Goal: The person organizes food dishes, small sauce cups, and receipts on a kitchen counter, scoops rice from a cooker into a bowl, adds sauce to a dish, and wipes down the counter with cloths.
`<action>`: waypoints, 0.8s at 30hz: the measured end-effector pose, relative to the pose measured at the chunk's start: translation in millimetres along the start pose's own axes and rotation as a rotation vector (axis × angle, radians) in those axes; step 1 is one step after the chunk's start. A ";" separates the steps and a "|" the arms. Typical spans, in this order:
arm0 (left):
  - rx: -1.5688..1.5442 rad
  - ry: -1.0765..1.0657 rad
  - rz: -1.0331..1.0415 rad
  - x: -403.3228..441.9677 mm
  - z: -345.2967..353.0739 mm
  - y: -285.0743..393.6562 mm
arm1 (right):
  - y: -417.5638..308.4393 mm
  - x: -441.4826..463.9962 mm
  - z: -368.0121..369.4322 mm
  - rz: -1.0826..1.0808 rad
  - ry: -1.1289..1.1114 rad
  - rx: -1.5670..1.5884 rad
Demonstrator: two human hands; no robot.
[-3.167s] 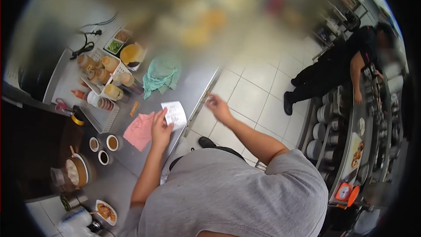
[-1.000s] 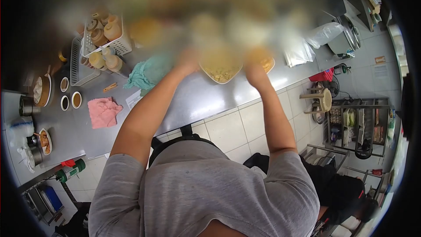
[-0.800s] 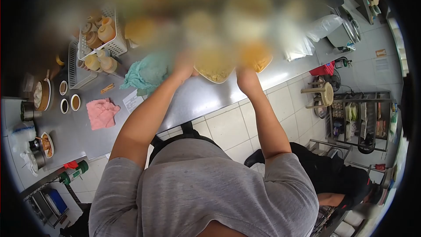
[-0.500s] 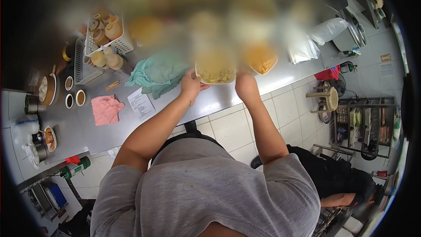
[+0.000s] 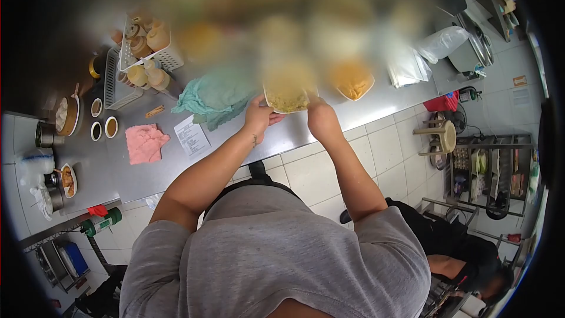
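Note:
A white bowl (image 5: 281, 111) of yellow-green, crumbly food stands at the front edge of the steel counter, its far part lost in blur. My left hand (image 5: 258, 116) holds the left side of this bowl, thumb near the rim and fingers curled by the near corner. Over the right corner of the bowl is my right hand (image 5: 323, 119), fingers closed; what they grip, if anything, is hidden in the blur. Just right of it sits a second white bowl with orange food (image 5: 355, 87). Left of my left hand lies a crumpled teal cloth (image 5: 215, 97).
Along the steel counter (image 5: 141, 179) are a printed receipt (image 5: 192, 136), a pink cloth (image 5: 146, 143), small sauce cups (image 5: 111, 126) and a white basket of squeeze bottles (image 5: 170, 58). Plastic bags (image 5: 407, 66) lie at the right. A person in black (image 5: 438, 238) is behind on the right.
My right hand has shifted left, from beside the bowl to over its right corner. My left hand stays on the bowl. The person behind has leaned lower.

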State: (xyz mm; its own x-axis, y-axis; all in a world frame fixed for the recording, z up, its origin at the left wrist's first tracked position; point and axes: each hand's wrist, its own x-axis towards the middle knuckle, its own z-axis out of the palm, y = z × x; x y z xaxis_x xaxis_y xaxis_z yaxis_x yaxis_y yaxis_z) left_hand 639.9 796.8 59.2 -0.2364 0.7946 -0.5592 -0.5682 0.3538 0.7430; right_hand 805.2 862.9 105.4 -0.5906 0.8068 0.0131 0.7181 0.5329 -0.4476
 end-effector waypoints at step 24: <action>-0.396 -0.234 -0.498 -8.4 4.6 7.7 | -3.1 -7.8 -31.2 -0.016 -0.002 0.230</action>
State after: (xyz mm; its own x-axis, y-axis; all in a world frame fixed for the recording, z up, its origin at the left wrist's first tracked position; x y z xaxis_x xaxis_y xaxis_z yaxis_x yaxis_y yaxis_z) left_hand 641.1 795.1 71.2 0.2797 0.6851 -0.6726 -0.8218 0.5330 0.2012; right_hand 819.0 862.9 134.5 -0.6023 0.7981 0.0199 0.6061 0.4733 -0.6392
